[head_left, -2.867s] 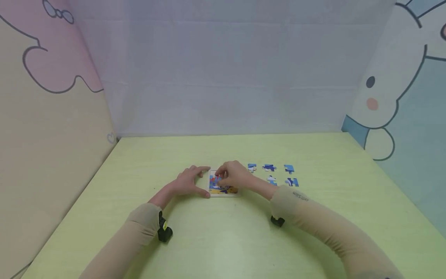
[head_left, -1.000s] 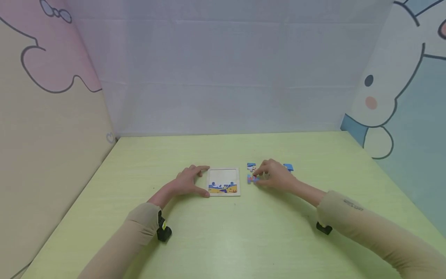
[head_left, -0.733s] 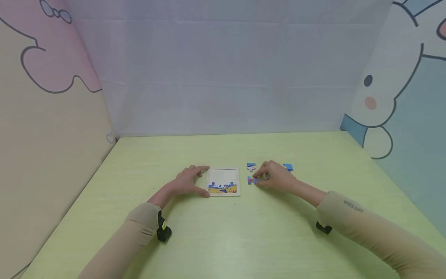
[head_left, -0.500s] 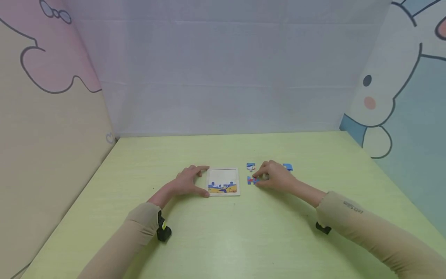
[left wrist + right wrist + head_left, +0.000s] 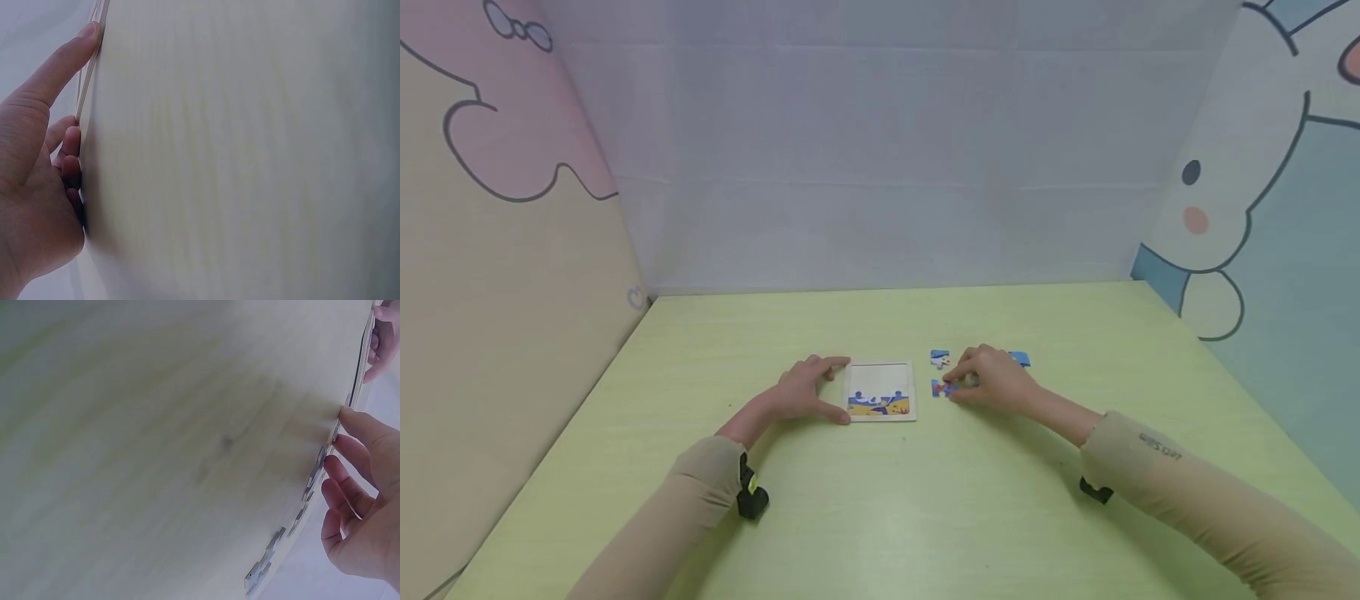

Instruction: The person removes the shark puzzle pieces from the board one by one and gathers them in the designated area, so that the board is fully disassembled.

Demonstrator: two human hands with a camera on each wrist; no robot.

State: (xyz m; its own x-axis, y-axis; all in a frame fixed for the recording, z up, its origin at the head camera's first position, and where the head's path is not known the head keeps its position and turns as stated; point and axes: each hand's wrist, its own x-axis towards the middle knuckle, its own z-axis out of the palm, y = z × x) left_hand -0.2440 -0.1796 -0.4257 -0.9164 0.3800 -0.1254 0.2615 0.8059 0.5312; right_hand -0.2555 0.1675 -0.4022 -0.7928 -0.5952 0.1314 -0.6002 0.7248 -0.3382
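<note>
A white puzzle frame (image 5: 880, 372) lies on the green table (image 5: 880, 517), with only its bottom row of pieces (image 5: 880, 406) filled. My left hand (image 5: 805, 392) rests flat against the frame's left side. Its thumb (image 5: 69, 59) lies straight along the frame's edge (image 5: 86, 94). Just right of the frame, my right hand (image 5: 953, 388) pinches a red-and-blue puzzle piece (image 5: 940, 388) that lies on the table. In the right wrist view the thumb (image 5: 365, 428) and forefinger meet at that piece (image 5: 335, 432).
Loose blue pieces lie behind my right hand: one (image 5: 939, 358) at the left, one (image 5: 1021, 359) at the right, others hidden under the hand. Edge-on, several pieces (image 5: 275, 540) line up below the fingers. Cartoon-printed walls close in the table on three sides.
Since 2.9 s ago my right hand has taken the red-and-blue piece out of the frame and moved it right to the table. Over the last second it has barely shifted. The left hand stays put.
</note>
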